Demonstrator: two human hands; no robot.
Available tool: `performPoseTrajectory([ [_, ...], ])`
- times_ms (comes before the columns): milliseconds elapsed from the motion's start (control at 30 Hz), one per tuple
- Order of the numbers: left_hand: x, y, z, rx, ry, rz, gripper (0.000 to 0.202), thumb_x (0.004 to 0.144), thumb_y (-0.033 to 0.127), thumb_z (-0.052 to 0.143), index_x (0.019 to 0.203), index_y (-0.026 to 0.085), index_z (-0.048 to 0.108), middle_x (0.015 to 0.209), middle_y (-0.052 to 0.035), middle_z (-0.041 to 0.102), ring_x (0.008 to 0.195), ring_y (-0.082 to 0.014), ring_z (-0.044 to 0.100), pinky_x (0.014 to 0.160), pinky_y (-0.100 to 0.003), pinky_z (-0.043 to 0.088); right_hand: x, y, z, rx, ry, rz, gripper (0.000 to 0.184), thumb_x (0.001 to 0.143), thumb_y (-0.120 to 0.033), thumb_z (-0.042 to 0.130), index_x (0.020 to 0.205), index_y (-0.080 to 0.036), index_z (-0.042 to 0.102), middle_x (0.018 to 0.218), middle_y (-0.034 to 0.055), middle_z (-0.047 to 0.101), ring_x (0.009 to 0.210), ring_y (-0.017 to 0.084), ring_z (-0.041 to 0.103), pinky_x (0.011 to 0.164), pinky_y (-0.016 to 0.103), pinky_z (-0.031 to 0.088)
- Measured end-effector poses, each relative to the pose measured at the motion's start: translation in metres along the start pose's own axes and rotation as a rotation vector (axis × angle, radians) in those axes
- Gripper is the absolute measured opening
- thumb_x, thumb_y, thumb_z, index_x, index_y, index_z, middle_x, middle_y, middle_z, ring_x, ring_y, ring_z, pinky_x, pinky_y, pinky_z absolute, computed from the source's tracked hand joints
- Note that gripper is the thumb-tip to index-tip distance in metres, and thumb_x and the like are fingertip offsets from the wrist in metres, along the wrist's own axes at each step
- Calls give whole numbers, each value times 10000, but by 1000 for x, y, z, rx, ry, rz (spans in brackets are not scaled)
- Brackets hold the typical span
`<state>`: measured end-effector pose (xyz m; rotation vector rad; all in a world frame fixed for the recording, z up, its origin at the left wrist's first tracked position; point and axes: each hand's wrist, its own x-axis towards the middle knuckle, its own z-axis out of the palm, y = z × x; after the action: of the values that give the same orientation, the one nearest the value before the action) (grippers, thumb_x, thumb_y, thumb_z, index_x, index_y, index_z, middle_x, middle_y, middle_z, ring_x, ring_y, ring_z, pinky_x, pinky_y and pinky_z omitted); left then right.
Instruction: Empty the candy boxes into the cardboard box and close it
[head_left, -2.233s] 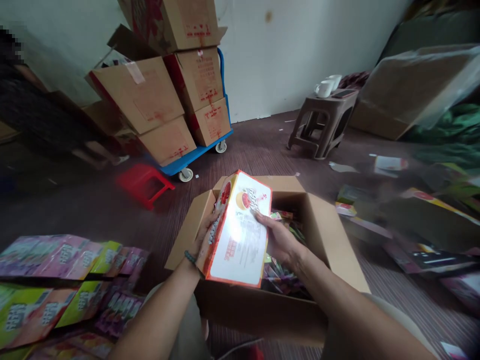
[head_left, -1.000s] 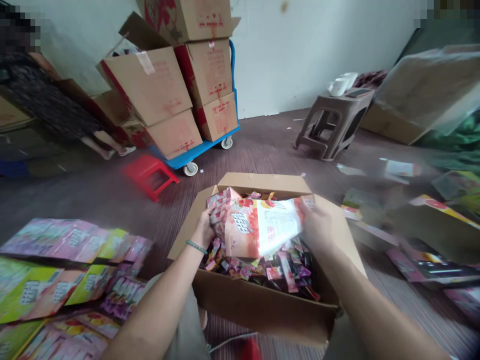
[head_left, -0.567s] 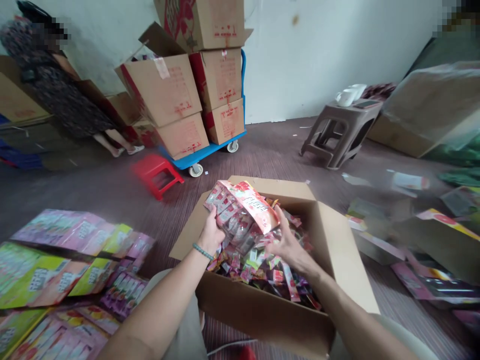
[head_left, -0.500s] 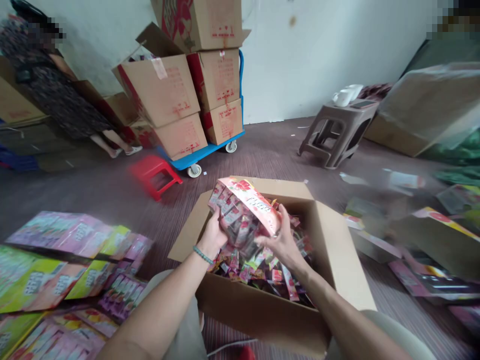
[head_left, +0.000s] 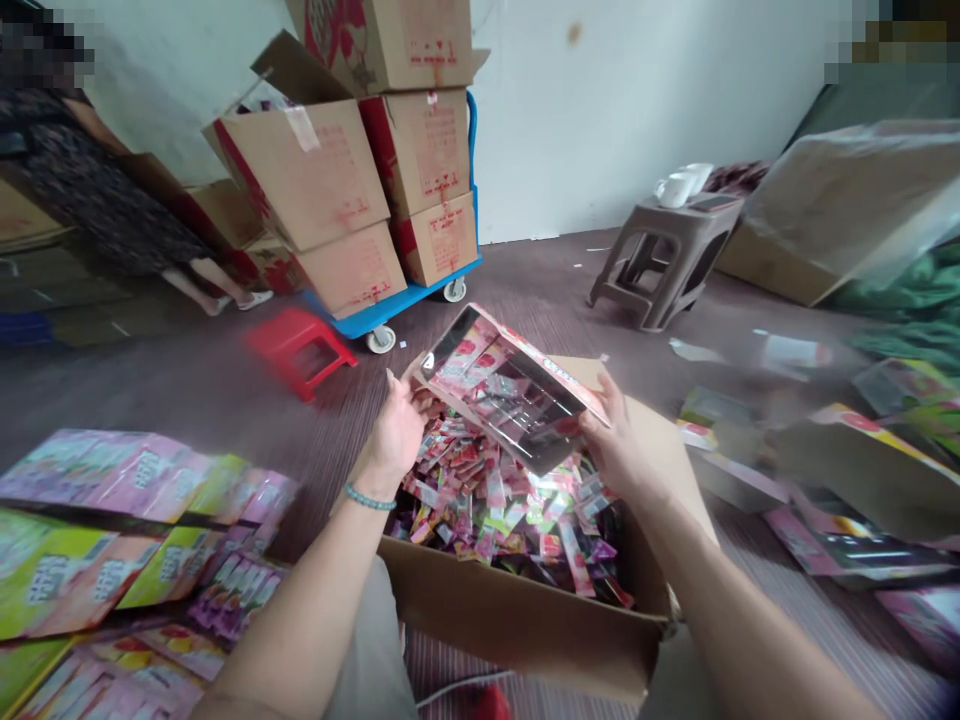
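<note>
A pink and red candy box (head_left: 510, 385) with a clear window is held tilted over an open cardboard carton (head_left: 525, 620). My left hand (head_left: 394, 435) grips the box's left end. My right hand (head_left: 626, 445) grips its right end. Small pink sachets show through the window. The carton is filled with several loose colourful sachets (head_left: 502, 510). A green bead bracelet is on my left wrist.
Flat pink and green packets (head_left: 127, 540) lie on the floor at left. A red stool (head_left: 300, 350) and a blue trolley (head_left: 390, 310) stacked with cartons stand behind. A brown stool (head_left: 660, 255) holds white cups. Boxes litter the right. A person (head_left: 97, 200) stands far left.
The box has been turned over from its printed back to its window side and raised above the carton. More loose sachets now lie in the carton.
</note>
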<state>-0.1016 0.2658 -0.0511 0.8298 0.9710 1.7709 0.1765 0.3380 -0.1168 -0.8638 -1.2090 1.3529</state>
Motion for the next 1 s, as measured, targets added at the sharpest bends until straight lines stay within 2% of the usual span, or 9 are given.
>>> performPoseTrajectory([
  [133,-10,5,-2,76,-13,119,400,932,525,722,1188,224,783,1084,-61,764,968,-181,672,841,-261,527,-2,-5,3,28,22,66,1210,680,-661,798,1659,-206,251,1494,186,580,1328,423,587,1079,519,528],
  [300,-14,10,-14,71,15,158,290,906,430,761,1103,219,786,1056,-64,787,928,-196,694,828,-282,519,-14,-17,2,-150,19,-144,1211,677,-674,824,1660,-235,270,1525,175,548,1386,438,524,1121,544,493],
  [400,-12,8,-21,41,49,89,290,891,454,771,1049,210,779,1006,-55,790,878,-184,693,796,-282,519,-20,-27,-2,-258,28,-230,1178,696,-748,811,1647,-283,295,1529,152,534,1419,414,488,1167,540,448],
  [533,-11,-3,-24,8,38,-25,237,885,346,768,1087,223,750,1019,-39,789,856,-187,698,750,-287,525,-28,-38,-3,-361,27,-333,1222,717,-824,787,1671,-294,240,1558,156,479,1426,399,475,1222,540,378],
  [667,-14,-18,-20,-45,65,-233,202,915,303,659,1081,214,730,922,-46,784,767,-203,698,696,-314,544,-34,-43,-3,-372,48,-401,1272,717,-924,700,1691,-296,175,1549,164,474,1408,405,486,1201,562,392],
  [767,-17,-27,-17,-33,103,-337,205,923,295,563,1011,193,718,806,-56,761,684,-207,688,669,-336,568,-34,-45,-7,-443,34,-408,1268,697,-922,719,1683,-296,226,1542,165,486,1423,419,463,1208,557,380],
  [833,-18,-32,-15,-18,128,-390,182,914,276,539,932,190,697,769,-62,752,652,-203,683,645,-335,573,-34,-46,-12,-408,32,-408,1297,695,-924,709,1697,-301,169,1534,167,493,1394,410,494,1177,553,417],
  [900,-19,-35,-13,-42,95,-428,156,901,267,551,917,192,688,823,-74,770,690,-215,704,655,-350,580,-33,-46,-16,-348,39,-397,1316,701,-943,668,1706,-307,104,1532,165,490,1361,396,528,1136,544,459],
  [1000,-17,-36,-12,-104,81,-428,167,893,267,548,926,189,692,837,-81,769,710,-233,709,677,-379,581,-34,-44,-21,-394,4,-323,1311,671,-928,704,1697,-286,200,1485,170,539,1337,407,540,1131,531,458],
])
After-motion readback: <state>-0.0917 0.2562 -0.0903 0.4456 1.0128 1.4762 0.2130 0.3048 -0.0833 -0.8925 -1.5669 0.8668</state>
